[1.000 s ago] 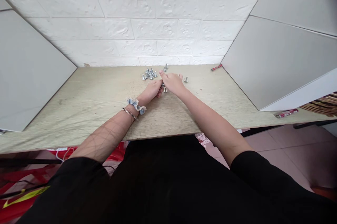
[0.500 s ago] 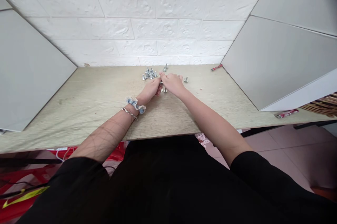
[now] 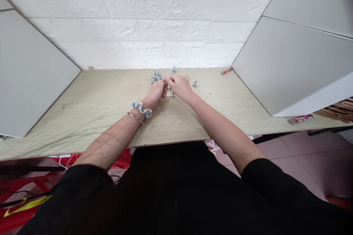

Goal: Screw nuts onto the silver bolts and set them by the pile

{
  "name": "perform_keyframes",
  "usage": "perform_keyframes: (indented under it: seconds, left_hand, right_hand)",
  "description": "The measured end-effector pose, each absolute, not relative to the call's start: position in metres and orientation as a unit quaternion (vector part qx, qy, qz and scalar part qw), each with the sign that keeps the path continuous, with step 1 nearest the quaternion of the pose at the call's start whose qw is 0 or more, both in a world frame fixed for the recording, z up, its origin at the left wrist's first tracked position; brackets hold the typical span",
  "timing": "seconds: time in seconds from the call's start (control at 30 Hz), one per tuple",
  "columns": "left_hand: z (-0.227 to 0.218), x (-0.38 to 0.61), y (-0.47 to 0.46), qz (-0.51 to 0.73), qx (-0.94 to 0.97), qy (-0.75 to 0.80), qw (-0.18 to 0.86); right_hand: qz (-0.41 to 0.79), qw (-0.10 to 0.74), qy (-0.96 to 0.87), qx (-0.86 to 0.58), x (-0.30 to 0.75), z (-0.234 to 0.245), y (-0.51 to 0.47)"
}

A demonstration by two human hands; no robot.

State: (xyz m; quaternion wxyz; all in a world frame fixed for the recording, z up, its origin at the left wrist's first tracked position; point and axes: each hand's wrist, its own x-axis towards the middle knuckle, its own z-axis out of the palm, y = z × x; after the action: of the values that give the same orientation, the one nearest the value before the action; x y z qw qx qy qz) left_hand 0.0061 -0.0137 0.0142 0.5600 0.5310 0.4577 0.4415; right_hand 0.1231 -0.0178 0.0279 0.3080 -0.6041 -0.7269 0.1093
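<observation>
My left hand has its fingers curled in a pinch around a small silver bolt, mostly hidden by the fingers. My right hand meets it from the right, its thumb and bent forefinger closed at the same bolt. Just behind the left hand lies a pile of several silver bolts. Below the right hand are a flat washer and an upright bolt. Another bolt stands to the right, and one or two more bolts are by the wall.
The pale wooden shelf ends at a white brick wall. Grey panels close in on the left and right. Two red cylinders like batteries lie on the right, one at the back, one near the front edge beside a wicker basket.
Both hands have shifted slightly left, toward the pile, still together. More of the flat washer beneath them now shows. The loose bolts have stayed in place.
</observation>
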Motion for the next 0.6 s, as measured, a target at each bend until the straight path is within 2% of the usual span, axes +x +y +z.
perform_keyframes:
  seconds: [0.37, 0.6]
  left_hand:
    - [0.0166, 0.0073, -0.0157, 0.441, 0.527, 0.463, 0.561]
    - [0.0161, 0.0080, -0.0153, 0.446, 0.516, 0.472, 0.558]
  right_hand:
    - [0.116, 0.344, -0.720, -0.592, 0.1221, 0.0263, -0.0166]
    - [0.129, 0.290, -0.724, -0.613, 0.1238, 0.0264, -0.0154]
